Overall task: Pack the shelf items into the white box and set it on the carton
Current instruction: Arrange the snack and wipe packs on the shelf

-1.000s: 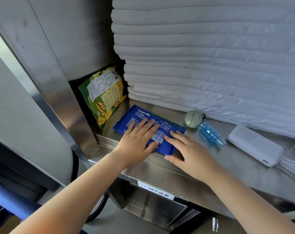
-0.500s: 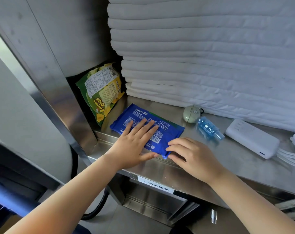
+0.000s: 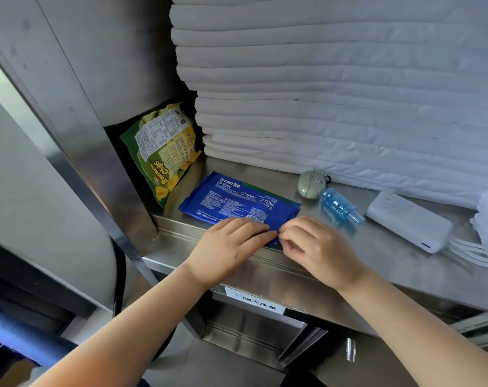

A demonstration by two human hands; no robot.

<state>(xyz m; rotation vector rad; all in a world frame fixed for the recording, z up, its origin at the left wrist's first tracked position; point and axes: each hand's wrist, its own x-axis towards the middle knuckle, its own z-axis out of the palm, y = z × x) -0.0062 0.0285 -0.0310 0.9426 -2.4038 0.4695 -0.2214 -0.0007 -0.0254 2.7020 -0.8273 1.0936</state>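
Our right grip [image 3: 321, 247] seemingly pinched the wipes pack [image 3: 237, 202], whose length ran leftward under our flat left grip [image 3: 226, 247].

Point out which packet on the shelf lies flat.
The blue packet, flat on the steel shelf; the green chips bag stands tilted against the corner wall instead.

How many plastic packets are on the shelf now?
2. The green chips bag leans in the back left corner; the blue pack lies flat at the front edge, left hand resting on it, right hand pinching its corner. Others may hide behind the linens.
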